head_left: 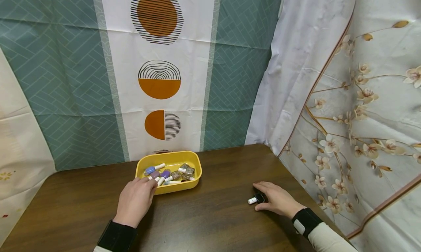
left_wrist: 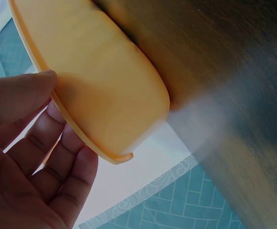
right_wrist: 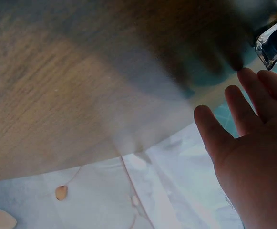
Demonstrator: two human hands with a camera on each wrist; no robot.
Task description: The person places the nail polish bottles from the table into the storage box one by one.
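My left hand (head_left: pixel 136 200) grips the near left rim of a yellow plastic tray (head_left: pixel 197 160). In the left wrist view the thumb (left_wrist: pixel 31 93) presses on the tray's wall while the other fingers curl under the rim. Several nail polish bottles lie jumbled inside, among them a purple bottle (head_left: pixel 165 174) and a glittery one (head_left: pixel 189 171); most have white caps. On the right, my right hand (head_left: pixel 277 199) is spread around a black nail polish bottle (head_left: pixel 260 198), whose white cap points left. In the right wrist view the fingers are extended, with fingertips close by the bottle's glass.
All this is on a dark brown wooden table (head_left: pixel 210 222). Behind its back edge hangs a green and white patterned curtain (head_left: pixel 230 98). A white floral curtain (head_left: pixel 329 164) runs along the right edge.
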